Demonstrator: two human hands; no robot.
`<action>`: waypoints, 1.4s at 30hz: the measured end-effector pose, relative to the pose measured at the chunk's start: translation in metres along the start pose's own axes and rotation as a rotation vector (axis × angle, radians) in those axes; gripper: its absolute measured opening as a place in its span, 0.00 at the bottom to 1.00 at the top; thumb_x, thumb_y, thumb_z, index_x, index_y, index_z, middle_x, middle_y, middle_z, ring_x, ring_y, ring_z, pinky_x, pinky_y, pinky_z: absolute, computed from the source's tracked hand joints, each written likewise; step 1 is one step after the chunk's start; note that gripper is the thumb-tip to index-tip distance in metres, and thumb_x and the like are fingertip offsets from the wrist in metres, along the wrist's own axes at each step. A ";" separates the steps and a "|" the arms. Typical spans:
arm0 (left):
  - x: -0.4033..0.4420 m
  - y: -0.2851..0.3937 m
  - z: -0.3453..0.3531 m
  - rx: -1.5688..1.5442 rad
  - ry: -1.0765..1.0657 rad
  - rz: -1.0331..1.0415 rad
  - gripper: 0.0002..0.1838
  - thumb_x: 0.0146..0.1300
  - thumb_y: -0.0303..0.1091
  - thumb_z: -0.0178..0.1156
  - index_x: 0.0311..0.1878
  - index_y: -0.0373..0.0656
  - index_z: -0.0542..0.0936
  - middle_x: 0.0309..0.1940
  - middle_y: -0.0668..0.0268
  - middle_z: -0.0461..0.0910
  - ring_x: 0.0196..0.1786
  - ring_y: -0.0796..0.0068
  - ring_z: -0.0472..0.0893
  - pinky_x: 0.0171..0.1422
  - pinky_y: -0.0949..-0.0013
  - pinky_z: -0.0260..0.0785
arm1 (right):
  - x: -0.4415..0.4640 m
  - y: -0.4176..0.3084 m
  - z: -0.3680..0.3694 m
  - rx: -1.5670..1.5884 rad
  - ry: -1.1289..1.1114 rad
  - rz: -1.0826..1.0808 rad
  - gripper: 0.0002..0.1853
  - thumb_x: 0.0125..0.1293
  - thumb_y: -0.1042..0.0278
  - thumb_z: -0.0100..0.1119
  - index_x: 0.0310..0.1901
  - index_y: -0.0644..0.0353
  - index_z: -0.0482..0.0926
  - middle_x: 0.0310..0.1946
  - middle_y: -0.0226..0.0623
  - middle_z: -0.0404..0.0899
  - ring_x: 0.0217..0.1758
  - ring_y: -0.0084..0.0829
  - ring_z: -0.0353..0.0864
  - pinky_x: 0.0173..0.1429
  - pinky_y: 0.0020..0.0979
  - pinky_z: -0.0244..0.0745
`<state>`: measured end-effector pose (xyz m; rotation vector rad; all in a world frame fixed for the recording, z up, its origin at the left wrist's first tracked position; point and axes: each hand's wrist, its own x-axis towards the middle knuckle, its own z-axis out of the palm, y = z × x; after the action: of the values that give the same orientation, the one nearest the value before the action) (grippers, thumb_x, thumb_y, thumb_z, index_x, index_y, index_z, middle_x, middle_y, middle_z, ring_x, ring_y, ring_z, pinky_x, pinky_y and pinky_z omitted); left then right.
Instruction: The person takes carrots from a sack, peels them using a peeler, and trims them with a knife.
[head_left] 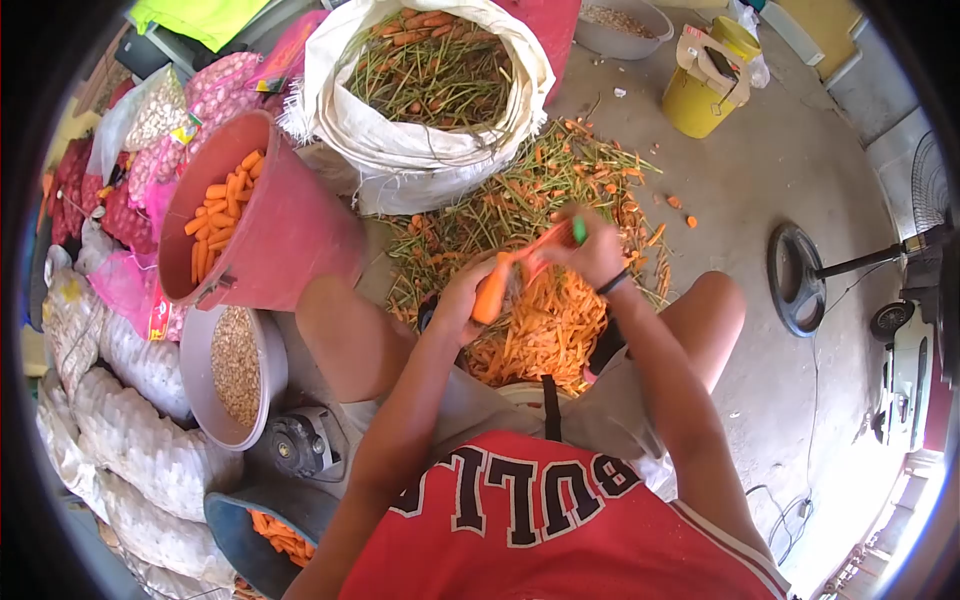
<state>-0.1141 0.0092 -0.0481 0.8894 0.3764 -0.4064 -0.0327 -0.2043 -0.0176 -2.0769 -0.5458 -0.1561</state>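
Note:
My left hand [461, 298], in the middle of the view, is closed around an orange carrot [489, 294]. Just to its right, my right hand [599, 257] grips an orange peeler [552, 241] with a green part near the fingers. The peeler's far end is close to the carrot; motion blur hides whether they touch. Below both hands, between my knees, lies a heap of carrot peelings [545, 335]. Cut carrot tops and green stalks [455, 245] are spread over the floor beyond the hands.
A white sack [400, 165] of carrots with stalks stands ahead. At left are a red bucket [300, 235] of peeled carrots, a basin [192, 375] and stacked sacks [165, 430]. A blue tub [225, 520] sits lower left. A yellow bucket [690, 105] and fan base [797, 280] stand right.

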 end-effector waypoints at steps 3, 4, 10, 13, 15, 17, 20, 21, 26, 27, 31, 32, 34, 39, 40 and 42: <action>0.003 0.002 0.006 0.004 0.008 0.052 0.18 0.73 0.41 0.51 0.61 0.43 0.71 0.46 0.63 0.80 0.42 0.72 0.83 0.41 0.70 0.80 | -0.009 -0.019 0.013 -0.027 -0.093 -0.211 0.30 0.40 0.54 0.83 0.43 0.58 0.79 0.32 0.41 0.81 0.33 0.38 0.84 0.39 0.37 0.80; -0.004 0.005 0.012 0.054 0.019 0.059 0.18 0.73 0.41 0.51 0.61 0.43 0.71 0.46 0.63 0.80 0.42 0.72 0.83 0.42 0.70 0.80 | -0.007 -0.007 0.014 -0.063 -0.079 -0.169 0.31 0.40 0.53 0.84 0.44 0.58 0.79 0.32 0.41 0.81 0.33 0.38 0.84 0.39 0.37 0.80; -0.013 0.008 0.013 0.017 -0.002 0.024 0.18 0.73 0.40 0.52 0.61 0.44 0.72 0.47 0.64 0.79 0.41 0.74 0.83 0.37 0.69 0.79 | 0.008 0.014 -0.007 -0.112 0.124 0.036 0.33 0.39 0.52 0.84 0.44 0.61 0.78 0.30 0.39 0.83 0.30 0.33 0.84 0.36 0.34 0.80; -0.005 0.008 0.001 -0.092 -0.065 -0.055 0.19 0.72 0.41 0.53 0.61 0.43 0.71 0.46 0.64 0.79 0.41 0.74 0.83 0.37 0.68 0.78 | -0.014 -0.023 0.008 0.037 -0.100 -0.187 0.32 0.40 0.54 0.84 0.45 0.60 0.79 0.34 0.42 0.83 0.35 0.35 0.84 0.41 0.33 0.81; -0.007 0.004 0.010 -0.015 -0.037 0.025 0.19 0.71 0.43 0.54 0.58 0.43 0.72 0.43 0.64 0.79 0.38 0.74 0.81 0.36 0.69 0.78 | -0.011 -0.017 0.008 -0.048 -0.091 -0.157 0.32 0.41 0.55 0.84 0.45 0.61 0.78 0.35 0.43 0.83 0.36 0.36 0.84 0.41 0.33 0.81; -0.020 0.008 0.016 0.107 0.012 0.003 0.18 0.71 0.44 0.54 0.57 0.43 0.72 0.41 0.64 0.79 0.37 0.75 0.81 0.35 0.70 0.77 | -0.007 0.001 0.006 -0.118 -0.004 -0.078 0.31 0.41 0.56 0.83 0.44 0.62 0.78 0.36 0.44 0.83 0.36 0.37 0.84 0.41 0.33 0.81; -0.017 0.006 0.013 -0.014 0.024 0.036 0.16 0.71 0.43 0.54 0.54 0.43 0.74 0.33 0.67 0.78 0.31 0.76 0.80 0.34 0.72 0.76 | 0.010 0.020 -0.010 -0.033 0.071 0.092 0.31 0.42 0.56 0.83 0.44 0.63 0.78 0.35 0.44 0.82 0.36 0.37 0.84 0.42 0.33 0.81; -0.011 0.007 0.008 -0.059 -0.014 0.057 0.15 0.71 0.42 0.54 0.53 0.43 0.75 0.31 0.67 0.78 0.30 0.76 0.80 0.34 0.72 0.76 | 0.003 0.009 -0.004 0.043 0.043 0.040 0.30 0.41 0.57 0.83 0.44 0.62 0.78 0.34 0.43 0.82 0.36 0.36 0.84 0.42 0.34 0.81; -0.012 0.007 0.022 0.058 0.056 0.099 0.17 0.72 0.41 0.54 0.56 0.41 0.75 0.36 0.68 0.79 0.35 0.78 0.80 0.33 0.74 0.74 | -0.009 -0.004 0.015 -0.017 -0.060 -0.213 0.30 0.40 0.59 0.83 0.44 0.61 0.78 0.33 0.40 0.83 0.33 0.36 0.83 0.41 0.34 0.81; -0.018 0.003 0.018 0.068 0.066 0.072 0.17 0.72 0.41 0.54 0.57 0.41 0.75 0.37 0.68 0.79 0.36 0.78 0.80 0.34 0.73 0.75 | -0.006 0.007 0.013 -0.037 -0.005 -0.111 0.30 0.40 0.59 0.83 0.45 0.61 0.79 0.33 0.40 0.83 0.33 0.36 0.83 0.41 0.34 0.81; -0.016 0.004 0.015 0.030 0.041 0.036 0.17 0.72 0.41 0.54 0.57 0.42 0.74 0.40 0.67 0.78 0.38 0.76 0.80 0.36 0.71 0.76 | 0.009 0.014 -0.006 0.036 0.071 0.094 0.30 0.41 0.58 0.84 0.45 0.60 0.79 0.34 0.40 0.83 0.34 0.35 0.83 0.41 0.34 0.80; -0.010 0.003 0.011 0.006 0.025 0.049 0.17 0.72 0.41 0.54 0.57 0.43 0.74 0.40 0.67 0.78 0.38 0.76 0.80 0.36 0.70 0.77 | 0.000 0.004 0.003 0.054 0.040 -0.028 0.30 0.41 0.58 0.84 0.45 0.60 0.79 0.34 0.40 0.83 0.34 0.34 0.83 0.40 0.34 0.80; 0.001 -0.001 0.011 -0.036 0.051 0.077 0.16 0.72 0.41 0.53 0.56 0.44 0.74 0.43 0.67 0.76 0.38 0.75 0.79 0.37 0.69 0.77 | -0.012 -0.020 0.013 0.065 -0.135 -0.253 0.30 0.41 0.59 0.84 0.44 0.60 0.78 0.34 0.39 0.82 0.34 0.33 0.83 0.39 0.33 0.80; -0.022 0.003 0.019 0.049 0.048 -0.028 0.17 0.72 0.40 0.52 0.59 0.44 0.72 0.40 0.68 0.75 0.36 0.77 0.78 0.35 0.70 0.78 | 0.010 0.028 -0.006 -0.049 0.092 -0.003 0.29 0.42 0.58 0.83 0.44 0.60 0.78 0.33 0.38 0.82 0.33 0.31 0.83 0.36 0.32 0.80; -0.022 0.002 0.018 0.039 0.049 -0.019 0.17 0.73 0.40 0.52 0.60 0.44 0.71 0.40 0.68 0.75 0.36 0.77 0.78 0.34 0.70 0.78 | 0.012 0.028 -0.013 -0.036 0.092 0.084 0.29 0.43 0.58 0.83 0.44 0.60 0.78 0.33 0.38 0.82 0.34 0.31 0.83 0.36 0.32 0.80; -0.009 0.002 0.009 0.009 0.044 0.026 0.20 0.71 0.40 0.55 0.62 0.44 0.71 0.43 0.66 0.77 0.33 0.77 0.79 0.32 0.73 0.76 | 0.011 0.022 -0.009 0.027 0.016 0.171 0.31 0.41 0.58 0.84 0.45 0.62 0.79 0.38 0.38 0.84 0.38 0.32 0.85 0.43 0.33 0.81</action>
<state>-0.1198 0.0050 -0.0371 0.9128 0.4037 -0.3656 -0.0125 -0.2184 -0.0264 -2.0833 -0.3563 -0.0648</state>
